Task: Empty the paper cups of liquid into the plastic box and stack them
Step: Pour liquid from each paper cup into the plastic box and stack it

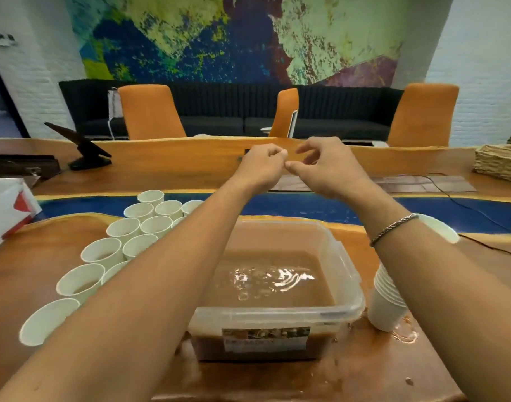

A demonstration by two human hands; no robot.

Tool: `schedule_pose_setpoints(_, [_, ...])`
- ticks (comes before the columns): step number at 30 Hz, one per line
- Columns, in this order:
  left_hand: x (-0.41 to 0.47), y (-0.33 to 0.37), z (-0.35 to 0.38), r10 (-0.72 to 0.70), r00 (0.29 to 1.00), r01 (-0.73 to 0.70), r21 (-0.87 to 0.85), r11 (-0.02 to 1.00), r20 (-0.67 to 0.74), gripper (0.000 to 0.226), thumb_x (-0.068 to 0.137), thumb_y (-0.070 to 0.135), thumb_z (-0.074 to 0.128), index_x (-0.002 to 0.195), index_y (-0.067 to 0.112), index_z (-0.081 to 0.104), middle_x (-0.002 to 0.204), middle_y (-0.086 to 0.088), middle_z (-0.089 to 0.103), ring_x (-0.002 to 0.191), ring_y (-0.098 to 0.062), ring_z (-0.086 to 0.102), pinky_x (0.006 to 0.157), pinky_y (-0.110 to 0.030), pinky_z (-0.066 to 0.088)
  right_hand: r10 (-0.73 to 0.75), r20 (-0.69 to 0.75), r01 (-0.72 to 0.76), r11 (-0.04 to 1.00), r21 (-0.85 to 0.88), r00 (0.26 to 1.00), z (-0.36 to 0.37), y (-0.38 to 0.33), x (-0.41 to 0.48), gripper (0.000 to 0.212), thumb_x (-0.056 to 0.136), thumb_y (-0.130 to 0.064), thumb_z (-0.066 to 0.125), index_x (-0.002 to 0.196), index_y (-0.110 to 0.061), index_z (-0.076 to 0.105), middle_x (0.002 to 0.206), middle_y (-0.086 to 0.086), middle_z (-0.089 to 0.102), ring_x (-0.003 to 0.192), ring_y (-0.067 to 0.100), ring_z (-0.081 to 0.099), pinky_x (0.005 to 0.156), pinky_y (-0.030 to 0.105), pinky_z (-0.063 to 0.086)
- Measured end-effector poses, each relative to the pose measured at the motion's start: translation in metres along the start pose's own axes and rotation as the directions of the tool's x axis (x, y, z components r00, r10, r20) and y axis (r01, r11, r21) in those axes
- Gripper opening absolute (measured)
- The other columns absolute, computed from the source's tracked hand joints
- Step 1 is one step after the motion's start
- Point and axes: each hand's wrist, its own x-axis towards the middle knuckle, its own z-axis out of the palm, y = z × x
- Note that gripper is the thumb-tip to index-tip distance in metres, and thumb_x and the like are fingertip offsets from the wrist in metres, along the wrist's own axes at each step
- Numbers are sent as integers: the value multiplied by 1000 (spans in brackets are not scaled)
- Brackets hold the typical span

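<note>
A clear plastic box (347, 310) stands in front of me, holding rippling brown liquid (265, 282). To its left, several upright white paper cups (103, 252) cluster together; brown liquid shows in some. A stack of upturned empty cups (386, 303) sits at the box's right side, partly behind my right forearm. Both arms reach out over the box. My left hand (258, 166) and my right hand (326, 166) are raised beyond it, fingers curled, touching each other and holding nothing.
Spilled drops wet the wooden table (277, 381) around the box. A white object (438, 227) peeks out behind my right wrist. A tablet stand (83, 149) is far left, a woven basket (501, 162) far right, a cable (451, 195) beside it. Orange chairs (149, 111) line the far side.
</note>
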Motion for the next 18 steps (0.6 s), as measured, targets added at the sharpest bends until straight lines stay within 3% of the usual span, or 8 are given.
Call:
schedule_pose_setpoints(5, [48,-72,-77,-121,986,130,74,989,-113,15,100,23,57,102,22,71,100,6,66,89,-7,57,70,-22,44,-84,169,76,996,54,982,90,-43,60,35,91,-42,66,118,-21,67,103,-3,68,92,14,64,82,41,59])
schedule_pose_setpoints(7, [63,-100,-103,-196,965,212,81,974,-171,15,95,19,61,86,24,72,99,3,70,92,-12,61,77,-28,50,-119,276,108,993,55,954,126,-58,82,30,94,-36,62,118,-19,68,106,0,70,93,17,66,84,43,59])
schedule_pose_setpoints(10, [89,-146,-138,-287,917,340,164,926,-277,18,87,12,63,76,23,71,98,-1,73,99,-22,65,87,-36,54,-131,488,122,991,52,863,183,-78,114,33,94,-8,49,120,-14,69,113,9,70,98,26,66,86,44,59])
schedule_pose_setpoints(14, [101,-199,-177,-358,814,550,409,728,-457,14,93,14,60,100,17,71,107,-5,69,98,-26,62,88,-41,53,-134,624,155,988,20,770,238,-94,144,38,96,0,37,120,1,67,130,17,62,121,33,56,104,42,45])
schedule_pose_setpoints(18, [104,-241,-194,-431,718,690,476,545,-547,10,95,15,59,104,12,62,114,-13,65,107,-32,60,92,-43,46,-134,694,210,977,-26,708,293,-103,166,38,97,-2,37,123,6,64,135,20,59,126,35,52,108,44,41])
